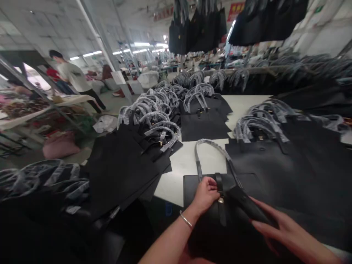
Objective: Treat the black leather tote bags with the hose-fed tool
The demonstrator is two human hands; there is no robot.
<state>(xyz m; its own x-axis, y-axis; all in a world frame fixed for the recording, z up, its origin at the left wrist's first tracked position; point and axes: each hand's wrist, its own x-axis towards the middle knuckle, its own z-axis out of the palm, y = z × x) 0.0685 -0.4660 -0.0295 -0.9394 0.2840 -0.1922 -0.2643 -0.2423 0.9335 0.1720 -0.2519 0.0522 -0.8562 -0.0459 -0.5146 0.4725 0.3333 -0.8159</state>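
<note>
Black bag (206,227): at near edge of white tabletop (167,183), low in view, directly under/b/w the 2 hands; top edge faces away from wearer, lower part runs out of frame.
Handling: prob. light for its size; panels look smooth & semi-stiff, bend w/o creasing much; plastic wrap on handle prob. slippery; surface may scuff, so not rough w/ it.
Where to hold: top edge or handle base for moving it; strap best pinched near metal, body steadied w/ other hand.
Handle (213,142): 1 arch stands up beyond L hand, clear wrap round it.
Strap (218,179): black, short, over top edge; gold-tone clasp (220,200) just beside L fingertips.
L hand (206,194): fingers curled, nearly closed, thumb & fingers pinching strap by clasp; at bag's top, L of centre. Bracelet (185,220) on wrist.
R hand (277,223): part open, fingers long, thumb apart, bag's raised R portion b/w them; exact grip blurred.
Piles: similar bags L (123,165) & R (264,161), wrapped handles up; R pile just beside work bag.
</note>
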